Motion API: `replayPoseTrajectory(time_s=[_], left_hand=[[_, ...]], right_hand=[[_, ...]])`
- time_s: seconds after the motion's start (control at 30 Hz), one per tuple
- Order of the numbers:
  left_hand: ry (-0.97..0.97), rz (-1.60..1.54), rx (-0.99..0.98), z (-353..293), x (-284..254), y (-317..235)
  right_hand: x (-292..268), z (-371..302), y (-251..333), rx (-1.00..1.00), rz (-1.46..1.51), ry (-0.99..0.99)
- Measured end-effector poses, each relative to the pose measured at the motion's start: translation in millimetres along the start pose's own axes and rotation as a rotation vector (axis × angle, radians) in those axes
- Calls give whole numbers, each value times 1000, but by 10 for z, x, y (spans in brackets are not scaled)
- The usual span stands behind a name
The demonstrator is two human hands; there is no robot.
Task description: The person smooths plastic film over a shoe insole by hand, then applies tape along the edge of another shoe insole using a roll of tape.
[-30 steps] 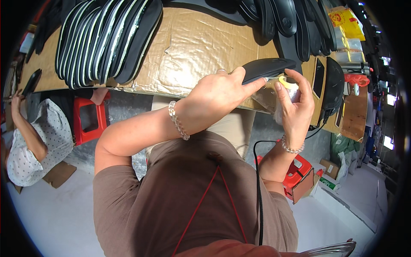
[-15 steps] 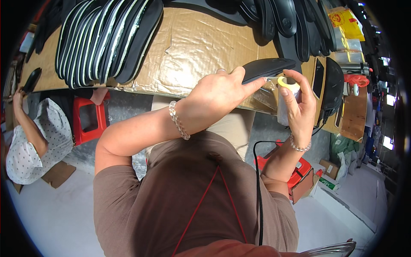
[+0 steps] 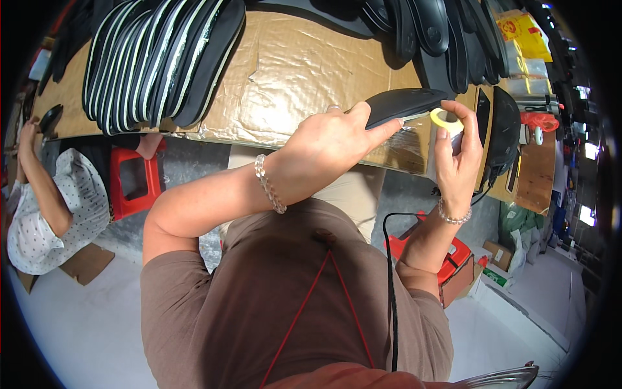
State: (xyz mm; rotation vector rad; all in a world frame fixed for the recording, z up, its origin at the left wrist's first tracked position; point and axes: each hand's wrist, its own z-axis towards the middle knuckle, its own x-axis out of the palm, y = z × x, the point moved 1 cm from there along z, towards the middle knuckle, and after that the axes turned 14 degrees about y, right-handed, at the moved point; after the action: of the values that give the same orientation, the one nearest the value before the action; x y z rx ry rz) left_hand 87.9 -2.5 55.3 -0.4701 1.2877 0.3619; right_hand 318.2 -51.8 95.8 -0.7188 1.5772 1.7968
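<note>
My left hand [image 3: 330,144] is closed around one end of a black shoe sole [image 3: 403,105] at the table's near edge. Its index finger points right along the sole, with the other fingers mostly hidden under the hand. To its right, my right hand [image 3: 461,155] grips a roll of clear film [image 3: 437,122] with a yellow core, thumb and fingers on its upper end. A shiny strip of film [image 3: 409,144] stretches from the roll to my left hand and the sole.
A row of black soles with white edges [image 3: 155,65] stands at the left of the cardboard-covered table [image 3: 291,61]. More black soles [image 3: 431,29] lie at the back right. A black pouch [image 3: 504,129] sits right of the roll. Another person [image 3: 61,207] works at far left, beside a red stool [image 3: 136,181].
My right hand has moved the roll slightly to the right, away from my left hand, and the film between them is longer. My left hand and the sole have hardly moved.
</note>
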Motion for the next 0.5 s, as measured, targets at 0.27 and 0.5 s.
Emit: replayPoseTrajectory(time_s=[0.27, 0.5], left_hand=[[2, -11, -13, -4, 2, 44], [16, 17, -9, 3, 20, 20]], right_hand=[[27, 67, -200, 101, 82, -161], [-64, 30, -198, 113, -71, -193]])
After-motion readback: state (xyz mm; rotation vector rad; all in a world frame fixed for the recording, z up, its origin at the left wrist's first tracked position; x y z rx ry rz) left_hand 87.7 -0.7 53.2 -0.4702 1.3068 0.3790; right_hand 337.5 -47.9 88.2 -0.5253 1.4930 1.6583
